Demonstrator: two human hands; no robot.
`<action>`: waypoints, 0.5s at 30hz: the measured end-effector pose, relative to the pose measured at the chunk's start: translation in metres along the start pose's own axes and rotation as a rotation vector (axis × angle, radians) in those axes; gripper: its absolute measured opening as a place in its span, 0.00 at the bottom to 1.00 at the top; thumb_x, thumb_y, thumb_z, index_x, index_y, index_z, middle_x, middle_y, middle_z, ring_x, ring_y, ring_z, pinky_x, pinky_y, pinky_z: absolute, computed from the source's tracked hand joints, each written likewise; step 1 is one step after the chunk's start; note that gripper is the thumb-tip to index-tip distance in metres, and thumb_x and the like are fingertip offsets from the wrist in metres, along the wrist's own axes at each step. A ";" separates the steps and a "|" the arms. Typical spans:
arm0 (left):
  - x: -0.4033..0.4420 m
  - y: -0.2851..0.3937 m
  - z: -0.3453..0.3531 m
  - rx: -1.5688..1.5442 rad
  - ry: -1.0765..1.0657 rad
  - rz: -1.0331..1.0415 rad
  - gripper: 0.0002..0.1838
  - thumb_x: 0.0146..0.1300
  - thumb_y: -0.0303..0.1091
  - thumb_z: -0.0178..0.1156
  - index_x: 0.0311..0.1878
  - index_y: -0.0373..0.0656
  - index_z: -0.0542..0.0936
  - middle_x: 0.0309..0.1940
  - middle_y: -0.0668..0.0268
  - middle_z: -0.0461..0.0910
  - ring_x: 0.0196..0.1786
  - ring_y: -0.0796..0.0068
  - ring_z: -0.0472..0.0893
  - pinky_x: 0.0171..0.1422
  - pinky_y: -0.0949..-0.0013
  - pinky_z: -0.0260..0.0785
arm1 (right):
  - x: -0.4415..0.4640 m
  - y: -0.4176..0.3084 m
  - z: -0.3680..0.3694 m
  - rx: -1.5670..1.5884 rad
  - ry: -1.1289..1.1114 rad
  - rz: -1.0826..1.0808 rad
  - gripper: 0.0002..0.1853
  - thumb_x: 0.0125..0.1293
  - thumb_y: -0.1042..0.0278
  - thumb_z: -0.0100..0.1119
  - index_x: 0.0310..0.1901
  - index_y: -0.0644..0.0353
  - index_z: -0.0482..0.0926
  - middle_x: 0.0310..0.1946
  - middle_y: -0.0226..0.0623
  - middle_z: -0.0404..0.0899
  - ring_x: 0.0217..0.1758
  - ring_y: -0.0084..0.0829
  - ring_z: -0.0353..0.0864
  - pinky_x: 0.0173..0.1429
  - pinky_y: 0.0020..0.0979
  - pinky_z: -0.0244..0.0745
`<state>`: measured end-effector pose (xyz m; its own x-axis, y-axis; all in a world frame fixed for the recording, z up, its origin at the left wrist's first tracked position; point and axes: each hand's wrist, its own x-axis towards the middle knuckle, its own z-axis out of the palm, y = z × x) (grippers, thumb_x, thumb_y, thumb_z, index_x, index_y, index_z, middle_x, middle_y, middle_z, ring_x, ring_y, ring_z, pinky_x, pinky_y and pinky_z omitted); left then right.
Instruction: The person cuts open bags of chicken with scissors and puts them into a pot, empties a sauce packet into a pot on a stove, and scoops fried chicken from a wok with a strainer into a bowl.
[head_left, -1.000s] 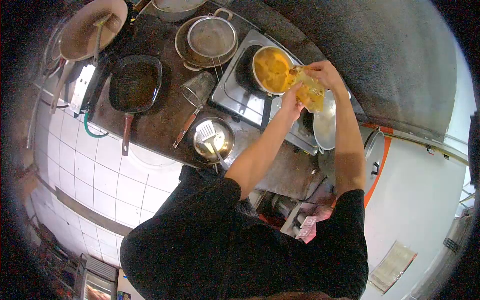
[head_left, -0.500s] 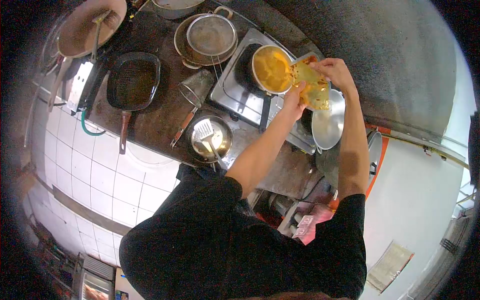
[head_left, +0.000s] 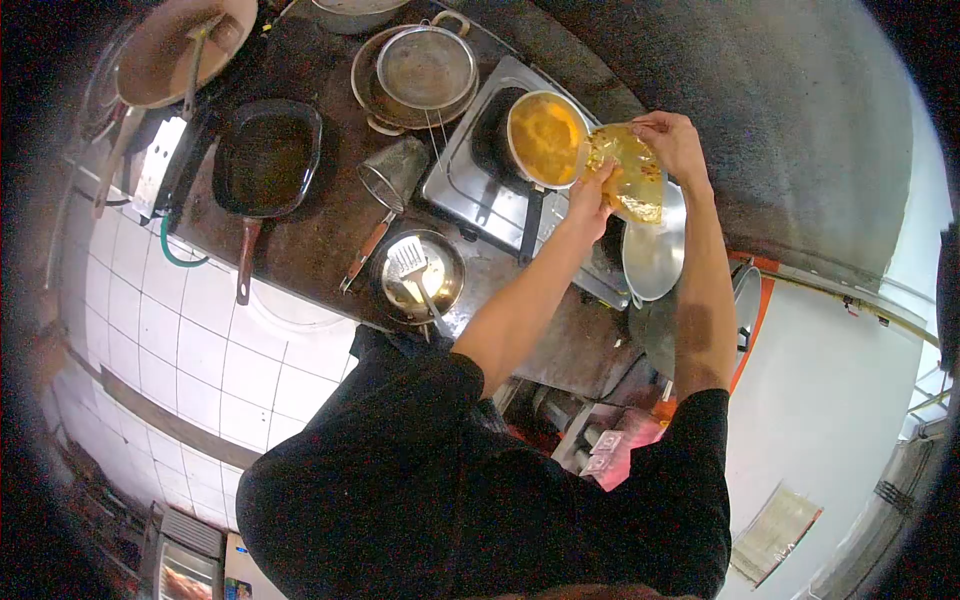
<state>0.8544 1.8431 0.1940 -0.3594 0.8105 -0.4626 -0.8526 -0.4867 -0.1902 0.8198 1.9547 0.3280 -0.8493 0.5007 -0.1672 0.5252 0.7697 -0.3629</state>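
A clear plastic bag (head_left: 638, 182) smeared with yellow-orange sauce hangs just right of a saucepan (head_left: 537, 182). My left hand (head_left: 588, 202) pinches the bag's near-left side, close to the pan's rim. Up at the bag's far right corner, my right hand (head_left: 677, 145) grips it between closed fingers. Orange-yellow liquid with brighter patches (head_left: 545, 135) fills part of the saucepan, which sits on a steel gas stove (head_left: 480, 205). Whether the bag's mouth touches the rim is hard to make out.
Beneath the bag stands a silver pan (head_left: 655, 255). Left of the stove are a round strainer (head_left: 427, 68) on a pot, a conical sieve (head_left: 393, 172), a frying pan with a slotted spatula (head_left: 408, 258), and a square grill pan (head_left: 265, 160). A wok (head_left: 180, 60) is farther left.
The bag has shifted slightly right of the saucepan's rim and looks flatter, with less orange sauce on it. The liquid's surface pattern in the pan differs. Both hands keep their hold.
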 end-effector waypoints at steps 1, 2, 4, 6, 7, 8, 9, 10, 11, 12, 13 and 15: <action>0.000 0.000 -0.001 0.016 -0.005 0.007 0.19 0.65 0.34 0.61 0.58 0.48 0.70 0.47 0.68 0.79 0.48 0.72 0.81 0.47 0.63 0.80 | 0.000 0.002 0.002 0.000 -0.002 -0.001 0.19 0.54 0.52 0.68 0.38 0.59 0.86 0.34 0.45 0.85 0.37 0.37 0.85 0.42 0.36 0.78; 0.001 0.000 -0.004 0.033 -0.010 0.014 0.21 0.66 0.35 0.60 0.60 0.48 0.69 0.48 0.68 0.79 0.48 0.71 0.81 0.50 0.60 0.80 | -0.005 -0.010 0.002 -0.112 0.030 0.079 0.17 0.54 0.53 0.68 0.39 0.59 0.86 0.34 0.45 0.85 0.36 0.37 0.85 0.41 0.36 0.78; 0.005 -0.003 -0.006 0.010 -0.004 0.046 0.21 0.65 0.35 0.61 0.60 0.48 0.69 0.48 0.68 0.79 0.48 0.71 0.81 0.50 0.60 0.80 | -0.006 -0.020 0.004 -0.226 0.061 0.157 0.16 0.55 0.55 0.67 0.39 0.59 0.86 0.35 0.44 0.85 0.36 0.36 0.86 0.40 0.35 0.79; 0.008 -0.004 -0.008 -0.012 0.003 0.080 0.21 0.64 0.35 0.62 0.59 0.49 0.70 0.49 0.69 0.79 0.48 0.71 0.81 0.50 0.60 0.80 | -0.003 -0.014 0.012 -0.176 0.088 0.165 0.14 0.58 0.59 0.67 0.35 0.63 0.85 0.26 0.39 0.83 0.28 0.25 0.80 0.37 0.30 0.74; 0.009 -0.004 -0.009 -0.023 0.008 0.073 0.21 0.63 0.35 0.63 0.58 0.49 0.71 0.48 0.69 0.79 0.48 0.72 0.81 0.50 0.60 0.79 | -0.003 -0.010 0.014 -0.176 0.084 0.164 0.14 0.58 0.59 0.67 0.35 0.63 0.85 0.26 0.39 0.83 0.28 0.25 0.80 0.37 0.30 0.74; 0.010 -0.005 -0.011 -0.034 0.012 0.067 0.21 0.62 0.35 0.64 0.57 0.50 0.71 0.48 0.70 0.79 0.48 0.72 0.81 0.50 0.61 0.79 | -0.004 -0.010 0.014 -0.027 0.068 0.115 0.15 0.57 0.57 0.68 0.34 0.63 0.85 0.25 0.39 0.83 0.27 0.25 0.78 0.36 0.30 0.73; 0.012 -0.005 -0.012 -0.035 0.013 0.067 0.21 0.62 0.35 0.64 0.57 0.50 0.71 0.48 0.70 0.79 0.48 0.72 0.81 0.50 0.61 0.79 | -0.004 -0.009 0.015 0.121 0.052 0.066 0.16 0.57 0.55 0.68 0.34 0.62 0.85 0.24 0.39 0.82 0.25 0.25 0.77 0.36 0.31 0.73; 0.012 -0.006 -0.014 -0.027 0.017 0.065 0.21 0.62 0.35 0.65 0.57 0.50 0.72 0.48 0.70 0.80 0.48 0.72 0.81 0.50 0.61 0.79 | -0.003 -0.009 0.013 0.121 0.051 0.066 0.16 0.57 0.55 0.68 0.34 0.62 0.85 0.24 0.39 0.82 0.25 0.25 0.77 0.36 0.31 0.73; 0.009 -0.004 -0.011 -0.020 0.022 0.063 0.21 0.61 0.35 0.65 0.57 0.51 0.72 0.48 0.70 0.80 0.48 0.72 0.81 0.51 0.61 0.79 | -0.004 -0.016 0.009 -0.085 0.073 0.122 0.16 0.58 0.56 0.68 0.34 0.62 0.85 0.25 0.39 0.83 0.26 0.24 0.78 0.36 0.30 0.73; 0.005 -0.002 -0.008 -0.021 0.022 0.065 0.21 0.61 0.35 0.65 0.57 0.51 0.72 0.48 0.70 0.80 0.48 0.72 0.81 0.51 0.61 0.79 | -0.004 -0.021 0.007 -0.291 0.094 0.176 0.15 0.59 0.56 0.67 0.35 0.63 0.85 0.25 0.38 0.84 0.27 0.24 0.79 0.36 0.30 0.74; 0.001 -0.002 -0.005 -0.003 0.043 0.063 0.21 0.61 0.35 0.65 0.56 0.51 0.72 0.47 0.69 0.80 0.48 0.72 0.81 0.50 0.62 0.79 | -0.002 -0.021 0.007 -0.292 0.094 0.174 0.15 0.59 0.56 0.67 0.35 0.63 0.85 0.25 0.38 0.84 0.27 0.24 0.79 0.36 0.30 0.74; 0.004 -0.005 -0.008 0.012 0.067 0.059 0.20 0.61 0.35 0.65 0.56 0.50 0.73 0.47 0.69 0.80 0.48 0.72 0.81 0.50 0.62 0.79 | -0.001 -0.012 0.009 -0.173 0.065 0.210 0.15 0.56 0.55 0.68 0.35 0.58 0.86 0.30 0.39 0.85 0.28 0.31 0.83 0.38 0.33 0.77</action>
<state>0.8601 1.8458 0.1866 -0.3836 0.7566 -0.5296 -0.8353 -0.5288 -0.1504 0.8138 1.9418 0.3240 -0.7188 0.6763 -0.1612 0.6952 0.7000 -0.1636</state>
